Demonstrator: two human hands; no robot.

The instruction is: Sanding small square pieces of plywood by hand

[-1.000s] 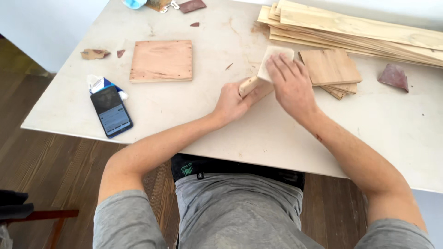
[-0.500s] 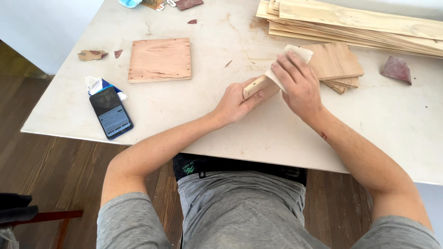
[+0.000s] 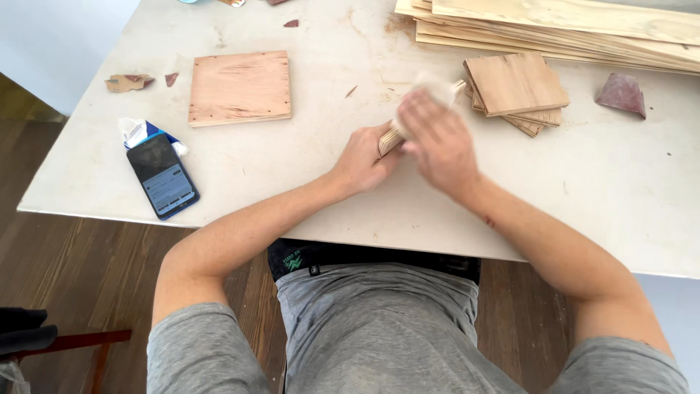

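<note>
- Head view: the left hand (image 3: 362, 157) is curled round the near end of a small wooden piece (image 3: 389, 138), gripping it just above the white table (image 3: 350, 211).
- The right hand (image 3: 435, 138), motion-blurred, lies over the piece with fingers bent, pressing a pale sheet (image 3: 436, 86) against it; how firmly it grasps the sheet I cannot tell.
- The piece sits mid-table; its long axis runs near-left to far-right.
- A stack of square boards (image 3: 516, 86) sits just right, long planks (image 3: 554, 25) beyond.
- A square board (image 3: 239, 86) and a phone (image 3: 162, 175) lie well left.
</note>
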